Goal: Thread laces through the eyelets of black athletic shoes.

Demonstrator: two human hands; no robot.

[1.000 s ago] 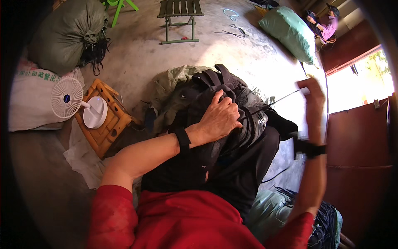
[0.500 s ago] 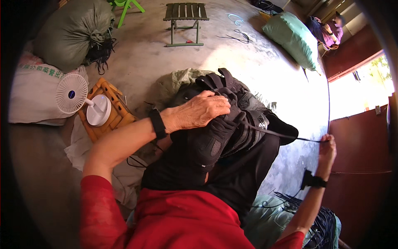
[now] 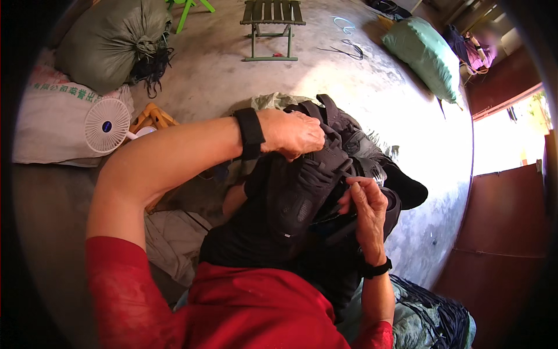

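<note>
A bundle of black shoe uppers [image 3: 299, 200] rests across my lap, with mesh panels and loops showing. My left hand [image 3: 293, 135] lies over the top of the bundle, fingers curled and pinched together; whatever is between them is hidden. Close to the right side of the nearest upper, my right hand [image 3: 369, 206] pinches a thin black shoelace between thumb and finger. Only a short piece of that lace shows, running toward the upper.
A white fan [image 3: 107, 125] stands on a bamboo stool [image 3: 157, 115] to the left, by stuffed sacks [image 3: 110, 49]. Ahead is a slatted folding stool [image 3: 273, 14]. A pale green sack [image 3: 423, 55] lies far right. Dark cords [image 3: 433, 314] are heaped near my right arm.
My right hand has come in from far right, where it held the lace stretched out, to beside the upper. My left hand stays on the bundle, its wrist and elbow raised.
</note>
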